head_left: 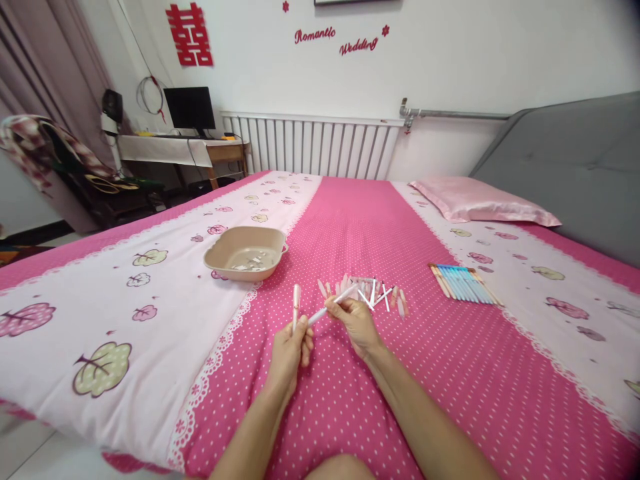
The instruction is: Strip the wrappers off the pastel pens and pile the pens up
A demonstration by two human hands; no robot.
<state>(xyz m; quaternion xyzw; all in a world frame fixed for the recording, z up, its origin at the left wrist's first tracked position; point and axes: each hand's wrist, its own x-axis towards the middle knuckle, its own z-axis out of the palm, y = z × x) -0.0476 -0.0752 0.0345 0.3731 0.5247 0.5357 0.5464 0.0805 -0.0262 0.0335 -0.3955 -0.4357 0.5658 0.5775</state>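
Note:
My left hand (291, 347) is closed around a pale pink pen (297, 301) that points up, and its thumb and fingers also pinch the lower end of a slim whitish pen barrel (318, 315). My right hand (356, 322) pinches the upper part of the same line, where a thin white refill (347, 293) sticks out past the fingers. Whether refill and barrel are joined is hidden by the right fingers. Just beyond the hands lies a loose pile of pink pen parts (401, 305) and several white sticks (385, 295).
A beige plastic basin (244, 272) with small white pieces in it stands at the left. To the right, a row of blue and peach pens (463, 284) lies side by side on the pink dotted bedspread (500, 360). A pink pillow (480, 200) rests near the grey headboard (570, 153).

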